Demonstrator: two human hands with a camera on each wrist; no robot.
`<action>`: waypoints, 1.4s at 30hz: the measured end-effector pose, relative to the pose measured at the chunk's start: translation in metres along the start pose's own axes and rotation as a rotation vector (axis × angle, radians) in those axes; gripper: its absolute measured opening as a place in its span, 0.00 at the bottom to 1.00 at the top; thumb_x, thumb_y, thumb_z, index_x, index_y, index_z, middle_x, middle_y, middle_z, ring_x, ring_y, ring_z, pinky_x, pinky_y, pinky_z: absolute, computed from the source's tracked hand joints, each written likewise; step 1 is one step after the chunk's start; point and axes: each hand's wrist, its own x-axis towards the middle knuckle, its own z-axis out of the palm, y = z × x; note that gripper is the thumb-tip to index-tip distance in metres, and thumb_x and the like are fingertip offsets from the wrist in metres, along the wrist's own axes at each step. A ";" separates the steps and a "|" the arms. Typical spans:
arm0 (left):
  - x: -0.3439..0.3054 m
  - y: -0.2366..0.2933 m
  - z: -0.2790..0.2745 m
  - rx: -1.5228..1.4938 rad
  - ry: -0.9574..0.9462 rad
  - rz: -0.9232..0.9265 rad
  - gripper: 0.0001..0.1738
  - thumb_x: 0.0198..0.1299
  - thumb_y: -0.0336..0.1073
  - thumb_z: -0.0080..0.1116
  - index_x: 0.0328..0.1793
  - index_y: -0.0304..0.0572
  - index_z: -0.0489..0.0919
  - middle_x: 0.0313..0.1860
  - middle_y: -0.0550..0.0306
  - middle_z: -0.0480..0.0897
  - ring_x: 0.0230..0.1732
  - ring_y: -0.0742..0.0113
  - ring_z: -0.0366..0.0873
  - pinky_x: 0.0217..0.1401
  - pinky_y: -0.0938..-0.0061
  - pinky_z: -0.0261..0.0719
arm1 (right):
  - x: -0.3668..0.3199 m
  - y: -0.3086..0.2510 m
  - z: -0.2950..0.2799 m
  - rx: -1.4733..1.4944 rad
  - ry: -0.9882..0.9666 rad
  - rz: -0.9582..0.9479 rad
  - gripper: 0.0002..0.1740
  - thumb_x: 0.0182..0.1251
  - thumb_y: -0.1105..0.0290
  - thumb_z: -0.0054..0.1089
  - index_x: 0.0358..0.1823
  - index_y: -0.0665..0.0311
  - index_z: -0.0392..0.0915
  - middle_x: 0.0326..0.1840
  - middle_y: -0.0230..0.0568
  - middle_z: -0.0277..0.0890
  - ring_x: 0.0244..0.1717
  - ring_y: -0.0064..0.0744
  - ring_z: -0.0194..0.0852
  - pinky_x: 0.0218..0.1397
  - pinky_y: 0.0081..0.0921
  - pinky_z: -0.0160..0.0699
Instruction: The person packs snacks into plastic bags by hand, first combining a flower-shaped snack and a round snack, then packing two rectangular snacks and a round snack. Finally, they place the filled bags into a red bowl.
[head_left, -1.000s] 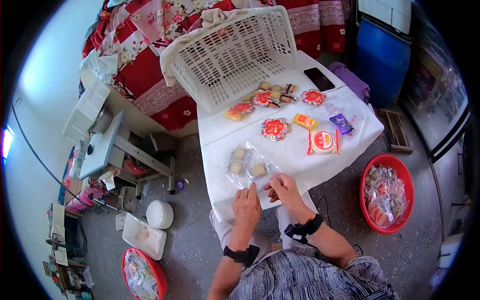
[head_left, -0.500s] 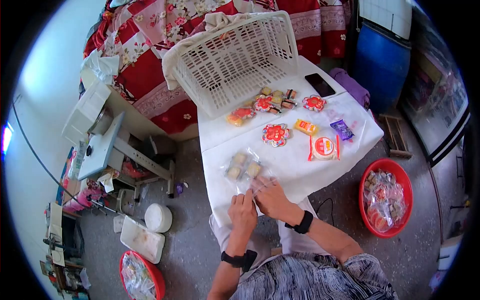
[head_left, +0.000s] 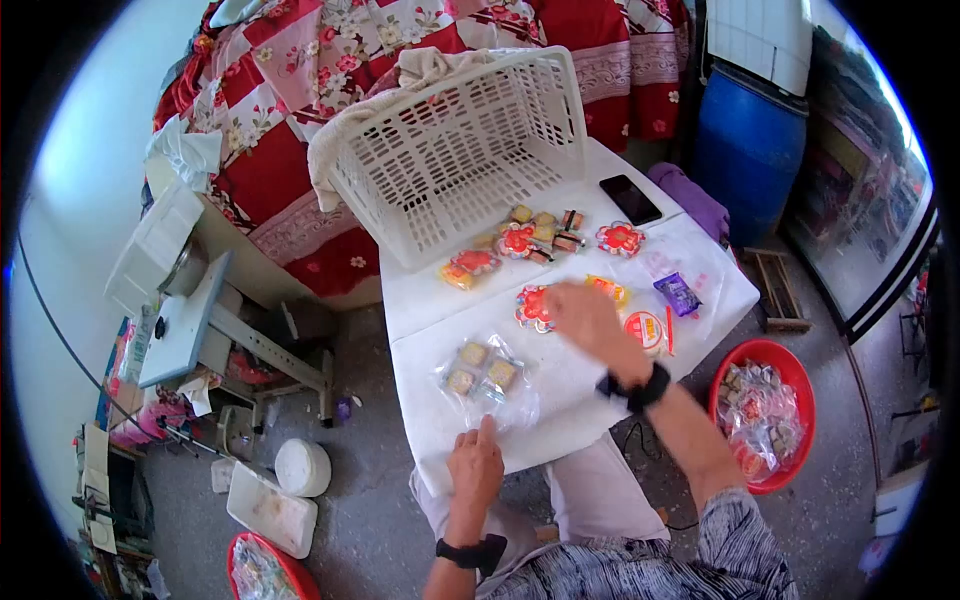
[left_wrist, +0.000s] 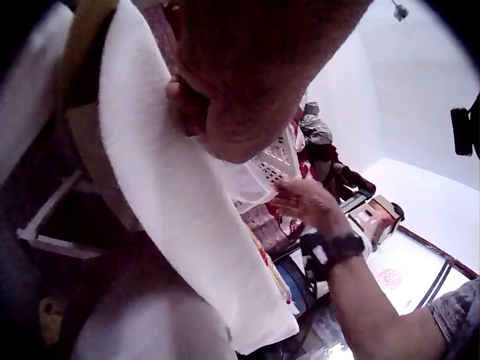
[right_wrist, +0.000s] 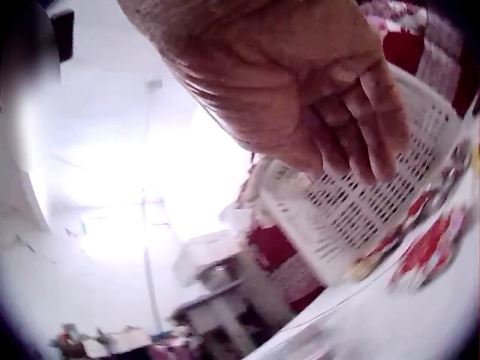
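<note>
A clear plastic bag point(head_left: 520, 410) lies near the table's front edge with several square wrapped biscuits point(head_left: 474, 353) in it. My left hand point(head_left: 475, 468) is at the bag's near edge, index finger pointing forward; in the left wrist view thumb and fingers pinch the clear film. My right hand point(head_left: 585, 315), blurred, hovers over the table's middle and partly covers a red flower-shaped packet point(head_left: 533, 306). Its fingers point(right_wrist: 367, 142) bend loosely with nothing in them. Beside it are a yellow packet point(head_left: 608, 290), a round white cake packet point(head_left: 646, 330) and a purple packet point(head_left: 678, 294).
A white slotted basket point(head_left: 450, 160) lies tipped on its side at the back, with several small snacks point(head_left: 540, 232) before it. A phone point(head_left: 631, 199) lies at the back right. Red basins of bagged snacks stand on the floor, one right point(head_left: 762, 415), one left point(head_left: 265, 570).
My right hand has let go of the bag's mouth and moved forward and right over the packets. The left hand stays at the bag, which now lies flatter.
</note>
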 end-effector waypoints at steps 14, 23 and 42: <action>0.000 -0.004 0.000 -0.007 -0.131 -0.005 0.28 0.50 0.27 0.54 0.62 0.36 0.73 0.34 0.46 0.80 0.38 0.47 0.78 0.40 0.56 0.77 | 0.093 0.123 0.070 -0.569 -0.173 0.269 0.09 0.59 0.73 0.54 0.39 0.65 0.80 0.50 0.49 0.74 0.50 0.53 0.76 0.51 0.48 0.78; 0.002 -0.003 0.003 0.038 -0.138 -0.011 0.25 0.53 0.27 0.52 0.60 0.34 0.73 0.35 0.46 0.81 0.38 0.47 0.79 0.39 0.58 0.78 | 0.090 0.116 0.053 -0.605 -0.169 0.305 0.11 0.55 0.69 0.58 0.40 0.63 0.81 0.46 0.49 0.77 0.50 0.50 0.77 0.49 0.41 0.81; 0.007 0.005 0.006 0.112 -0.107 -0.027 0.22 0.51 0.25 0.53 0.56 0.29 0.75 0.34 0.43 0.82 0.36 0.46 0.80 0.40 0.58 0.79 | -0.027 -0.004 -0.024 1.565 -0.390 0.763 0.21 0.69 0.66 0.47 0.59 0.70 0.71 0.49 0.45 0.79 0.45 0.32 0.80 0.43 0.30 0.86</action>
